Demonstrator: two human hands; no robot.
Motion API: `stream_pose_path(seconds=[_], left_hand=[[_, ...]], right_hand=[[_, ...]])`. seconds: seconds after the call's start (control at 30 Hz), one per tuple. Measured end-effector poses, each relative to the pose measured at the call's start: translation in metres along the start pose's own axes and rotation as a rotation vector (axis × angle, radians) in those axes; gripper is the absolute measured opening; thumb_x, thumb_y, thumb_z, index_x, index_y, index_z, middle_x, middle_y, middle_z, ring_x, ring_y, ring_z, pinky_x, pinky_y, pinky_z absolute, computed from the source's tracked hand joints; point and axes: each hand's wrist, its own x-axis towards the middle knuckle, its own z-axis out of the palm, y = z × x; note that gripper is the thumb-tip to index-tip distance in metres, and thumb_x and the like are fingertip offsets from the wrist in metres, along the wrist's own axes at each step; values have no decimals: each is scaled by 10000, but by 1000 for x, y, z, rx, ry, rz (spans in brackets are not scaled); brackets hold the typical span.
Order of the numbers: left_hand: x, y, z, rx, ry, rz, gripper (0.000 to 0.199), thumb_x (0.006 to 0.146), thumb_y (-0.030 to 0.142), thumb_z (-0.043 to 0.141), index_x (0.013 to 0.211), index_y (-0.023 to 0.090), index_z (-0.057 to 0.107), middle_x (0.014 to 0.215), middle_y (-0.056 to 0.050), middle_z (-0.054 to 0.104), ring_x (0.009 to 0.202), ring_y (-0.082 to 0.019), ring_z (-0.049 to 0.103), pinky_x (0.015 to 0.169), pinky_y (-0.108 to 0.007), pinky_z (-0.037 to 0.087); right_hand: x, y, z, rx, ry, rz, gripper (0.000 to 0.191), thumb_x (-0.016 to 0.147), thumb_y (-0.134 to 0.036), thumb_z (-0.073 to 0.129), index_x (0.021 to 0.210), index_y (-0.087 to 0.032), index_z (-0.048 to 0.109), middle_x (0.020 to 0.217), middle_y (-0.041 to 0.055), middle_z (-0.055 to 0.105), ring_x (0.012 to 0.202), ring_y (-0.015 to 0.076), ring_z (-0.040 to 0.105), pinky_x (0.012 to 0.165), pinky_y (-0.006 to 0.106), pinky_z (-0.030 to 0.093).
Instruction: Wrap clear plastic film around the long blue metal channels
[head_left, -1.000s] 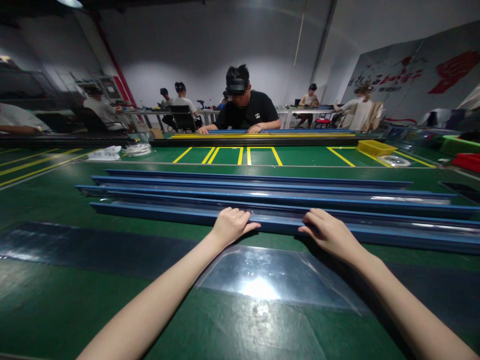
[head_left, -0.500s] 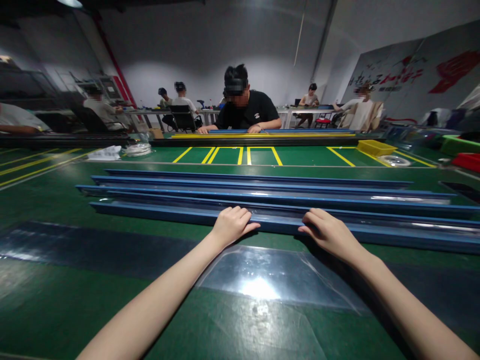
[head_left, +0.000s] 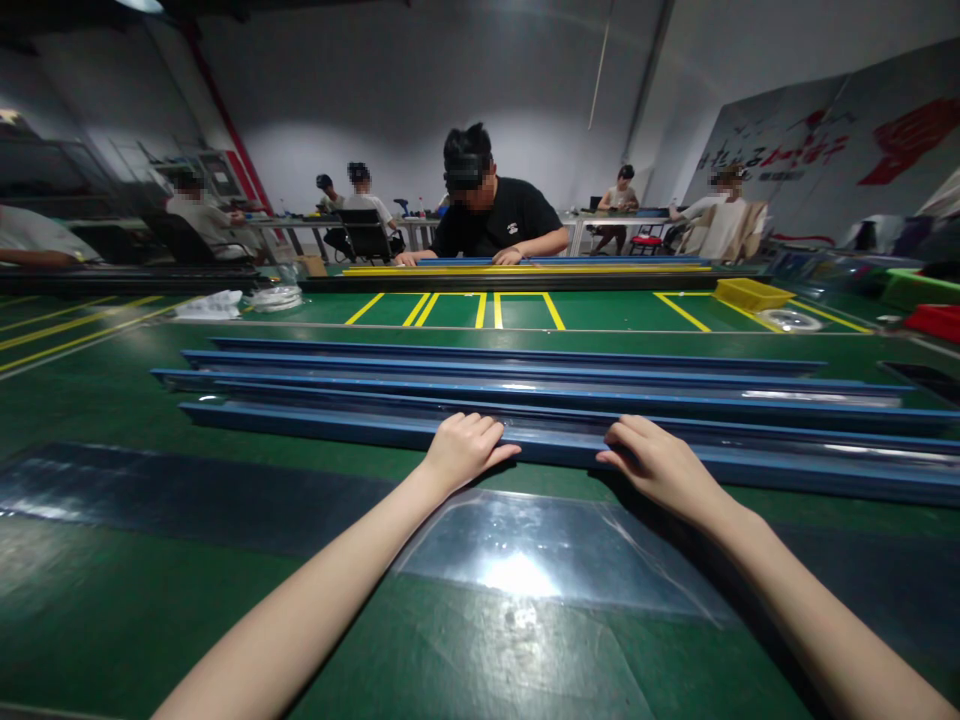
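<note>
The nearest long blue channel profile lies crosswise on the green table. My left hand grips its near wall, fingers over the top edge and thumb along the front face. My right hand is closed on the same wall farther right, its fingers curled over the edge. Behind it, and nearly parallel, lie more blue profiles. A clear plastic strip is spread flat on the table in front of the profile, passing beneath my forearms. My fingertips inside the channel are hidden.
Across the table a person in black leans over yellow and blue profiles. Yellow tape lines mark the far tabletop. A yellow bin stands at the far right, and a white coil lies at the far left.
My hands and the blue profiles stay practically where they were. The person opposite has shifted slightly, with the head and one arm moved a little.
</note>
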Motion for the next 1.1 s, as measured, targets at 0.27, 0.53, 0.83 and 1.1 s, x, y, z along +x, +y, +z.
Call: stream_pose_path(seconds=[0.27, 0.53, 0.83, 1.1], left_hand=[[1, 0, 0, 5, 25, -9, 398, 842, 500, 382, 660, 164, 493, 584, -11, 555, 557, -132, 503, 528, -269, 261], [1, 1, 0, -7, 43, -50, 424, 824, 530, 389, 629, 164, 479, 554, -15, 537, 539, -135, 495, 523, -269, 278], [2, 1, -1, 23, 76, -44, 433, 815, 539, 398, 613, 164, 476, 533, -5, 532, 513, -125, 486, 513, -266, 275], [1, 0, 0, 23, 38, -12, 408, 839, 501, 394, 622, 168, 487, 562, -7, 555, 539, -129, 496, 520, -273, 254]], right_hand=[[0, 1, 0, 0, -6, 6, 181, 856, -357, 381, 787, -213, 465, 786, 47, 513, 731, 174, 488, 610, 279, 394], [0, 1, 1, 6, 2, -1, 184, 852, -364, 383, 772, -216, 459, 769, 45, 513, 711, 174, 488, 600, 277, 391], [0, 1, 0, -5, -17, 7, 180, 858, -361, 377, 770, -215, 436, 777, 45, 505, 719, 176, 483, 607, 282, 389], [0, -2, 0, -41, -25, 23, 181, 861, -351, 374, 805, -201, 459, 814, 51, 525, 758, 175, 487, 645, 281, 396]])
